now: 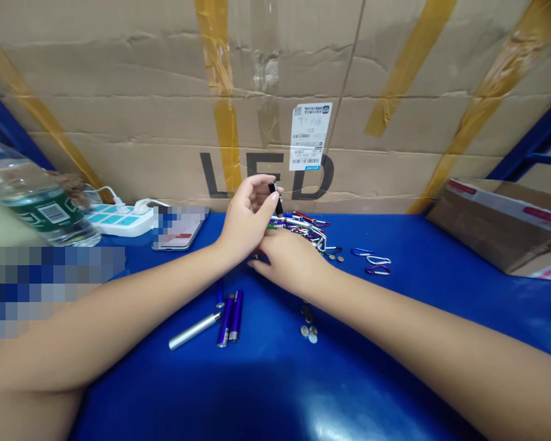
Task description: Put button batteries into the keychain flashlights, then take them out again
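Well, what's on the blue workbench?

A tangled carabiner keychain heap sits at its middle. Just above it, the left hand pinches a small black cylinder between closed fingertips; the right hand rests against the heap, its grip unclear.

Anything loose?

Metal tubes lie below the heap, button cells nearby.
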A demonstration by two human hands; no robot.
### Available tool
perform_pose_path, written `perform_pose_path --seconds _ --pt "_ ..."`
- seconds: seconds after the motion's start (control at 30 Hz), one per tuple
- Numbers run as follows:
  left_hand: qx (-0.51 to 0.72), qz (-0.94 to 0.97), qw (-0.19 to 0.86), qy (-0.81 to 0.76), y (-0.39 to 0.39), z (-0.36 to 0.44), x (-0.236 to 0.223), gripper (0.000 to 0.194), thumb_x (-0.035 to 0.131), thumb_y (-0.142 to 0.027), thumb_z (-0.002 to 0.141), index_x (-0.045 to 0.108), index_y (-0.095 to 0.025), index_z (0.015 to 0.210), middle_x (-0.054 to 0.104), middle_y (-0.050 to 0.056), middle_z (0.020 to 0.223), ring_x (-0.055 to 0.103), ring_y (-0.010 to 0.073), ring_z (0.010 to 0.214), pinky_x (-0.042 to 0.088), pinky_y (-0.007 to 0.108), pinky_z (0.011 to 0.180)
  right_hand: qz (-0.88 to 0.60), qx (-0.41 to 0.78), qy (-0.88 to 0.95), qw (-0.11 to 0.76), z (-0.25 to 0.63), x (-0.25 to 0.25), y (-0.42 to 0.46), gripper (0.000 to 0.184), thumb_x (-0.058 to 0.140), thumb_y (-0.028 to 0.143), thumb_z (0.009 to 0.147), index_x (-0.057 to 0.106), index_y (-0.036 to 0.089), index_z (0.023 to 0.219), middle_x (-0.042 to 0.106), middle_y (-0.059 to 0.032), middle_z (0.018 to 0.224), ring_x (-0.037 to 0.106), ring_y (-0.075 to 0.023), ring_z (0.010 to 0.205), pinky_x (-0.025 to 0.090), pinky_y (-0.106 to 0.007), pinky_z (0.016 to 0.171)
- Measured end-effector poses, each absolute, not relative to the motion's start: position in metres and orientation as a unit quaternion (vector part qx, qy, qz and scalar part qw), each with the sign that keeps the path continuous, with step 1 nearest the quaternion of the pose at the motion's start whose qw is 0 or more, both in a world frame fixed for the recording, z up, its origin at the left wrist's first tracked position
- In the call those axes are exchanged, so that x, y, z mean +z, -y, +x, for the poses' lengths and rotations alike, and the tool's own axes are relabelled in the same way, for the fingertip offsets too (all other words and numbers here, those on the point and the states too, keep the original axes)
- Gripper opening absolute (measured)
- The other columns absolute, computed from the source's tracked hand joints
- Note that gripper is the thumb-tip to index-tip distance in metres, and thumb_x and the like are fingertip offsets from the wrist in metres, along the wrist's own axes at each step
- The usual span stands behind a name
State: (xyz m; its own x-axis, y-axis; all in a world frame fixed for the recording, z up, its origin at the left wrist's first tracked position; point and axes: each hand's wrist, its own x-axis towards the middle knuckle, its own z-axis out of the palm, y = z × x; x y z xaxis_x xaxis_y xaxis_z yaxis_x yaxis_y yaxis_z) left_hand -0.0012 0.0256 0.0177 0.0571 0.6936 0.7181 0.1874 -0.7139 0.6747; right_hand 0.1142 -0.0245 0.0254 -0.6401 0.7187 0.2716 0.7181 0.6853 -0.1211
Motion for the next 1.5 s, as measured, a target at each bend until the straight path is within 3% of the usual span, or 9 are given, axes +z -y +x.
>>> perform_pose_path --seconds 0.17,0.33,0.47,0.53,0.6,0.7,0.87,1.3,1.5 --pt "0.615 0.696 0.219 -0.298 -0.025 -0.005 0.019 0.023 0.053 -0.019 0.088 0.048 -0.019 0.111 0.069 0.006 0.104 0.065 0.0141 0.101 0.054 0.028 0.085 -0.406 0.042 0.905 0.117 0.105 0.020 0.016 0.014 0.058 0.015 0.082 0.073 0.015 0.081 0.072 -0.0103 0.083 0.065 -0.0209 0.073 0.046 -0.030 0.065" --pt "0.603 0.702 0.245 -0.289 -0.027 -0.006 0.015 0.024 0.054 -0.017 0.086 0.051 -0.017 0.110 0.070 0.006 0.101 0.066 0.0147 0.098 0.054 0.030 0.086 -0.392 0.054 0.909 0.134 0.131 0.018 0.019 0.014 0.060 0.010 0.081 0.071 0.017 0.083 0.072 -0.0050 0.084 0.064 -0.0176 0.080 0.046 -0.028 0.074" --pt "0.540 0.745 0.250 -0.300 -0.021 -0.003 0.009 0.024 0.056 -0.018 0.085 0.055 -0.018 0.109 0.069 0.006 0.102 0.066 0.0152 0.095 0.055 0.030 0.084 -0.428 0.091 0.855 0.277 0.175 0.028 0.030 0.012 0.060 0.009 0.079 0.067 0.019 0.078 0.071 -0.0022 0.079 0.065 -0.0163 0.074 0.047 -0.029 0.070" --pt "0.480 0.791 0.240 -0.295 -0.014 0.000 0.007 0.024 0.057 -0.018 0.085 0.057 -0.018 0.109 0.068 0.005 0.104 0.066 0.0145 0.092 0.055 0.030 0.082 -0.473 0.143 0.787 0.370 0.202 0.032 0.031 0.004 0.062 0.019 0.080 0.066 0.019 0.078 0.070 -0.0016 0.073 0.065 -0.0167 0.069 0.049 -0.029 0.063" --pt "0.424 0.834 0.220 -0.276 -0.007 0.003 0.005 0.026 0.056 -0.016 0.085 0.059 -0.020 0.110 0.068 0.004 0.107 0.066 0.0138 0.091 0.056 0.028 0.081 -0.504 0.198 0.723 0.429 0.225 0.034 0.028 0.013 0.068 0.031 0.077 0.065 0.019 0.083 0.071 -0.0030 0.074 0.066 -0.0181 0.068 0.050 -0.029 0.059" --pt "0.382 0.875 0.159 -0.252 0.001 0.007 0.004 0.029 0.054 -0.017 0.086 0.060 -0.021 0.114 0.068 0.004 0.109 0.066 0.0150 0.094 0.056 0.027 0.078 -0.504 0.253 0.696 0.445 0.241 0.033 0.024 0.022 0.073 0.034 0.072 0.062 0.019 0.085 0.071 -0.0039 0.075 0.067 -0.0183 0.069 0.054 -0.031 0.060" --pt "0.380 0.900 0.055 -0.205 0.003 0.008 0.003 0.028 0.050 -0.019 0.090 0.061 -0.019 0.115 0.069 0.007 0.109 0.063 0.0176 0.103 0.051 0.033 0.092 -0.433 0.316 0.723 0.436 0.225 0.030 0.034 0.016 0.070 0.029 0.074 0.059 0.019 0.082 0.069 -0.0024 0.076 0.067 -0.0161 0.069 0.056 -0.030 0.064" --pt "0.391 0.897 0.054 -0.199 0.001 0.005 0.003 0.024 0.055 -0.022 0.090 0.064 -0.019 0.112 0.072 0.005 0.107 0.067 0.0164 0.099 0.054 0.029 0.090 -0.407 0.261 0.745 0.459 0.214 0.020 0.040 0.010 0.065 0.026 0.079 0.061 0.019 0.085 0.069 -0.0023 0.080 0.067 -0.0160 0.074 0.055 -0.031 0.071" --pt "0.387 0.901 0.061 -0.186 0.000 0.003 0.001 0.024 0.054 -0.021 0.091 0.066 -0.019 0.112 0.072 0.004 0.109 0.068 0.0156 0.101 0.052 0.028 0.093 -0.403 0.086 0.825 0.387 0.218 0.026 0.042 0.004 0.060 0.018 0.082 0.063 0.020 0.085 0.070 -0.0028 0.084 0.066 -0.0155 0.075 0.053 -0.030 0.071"
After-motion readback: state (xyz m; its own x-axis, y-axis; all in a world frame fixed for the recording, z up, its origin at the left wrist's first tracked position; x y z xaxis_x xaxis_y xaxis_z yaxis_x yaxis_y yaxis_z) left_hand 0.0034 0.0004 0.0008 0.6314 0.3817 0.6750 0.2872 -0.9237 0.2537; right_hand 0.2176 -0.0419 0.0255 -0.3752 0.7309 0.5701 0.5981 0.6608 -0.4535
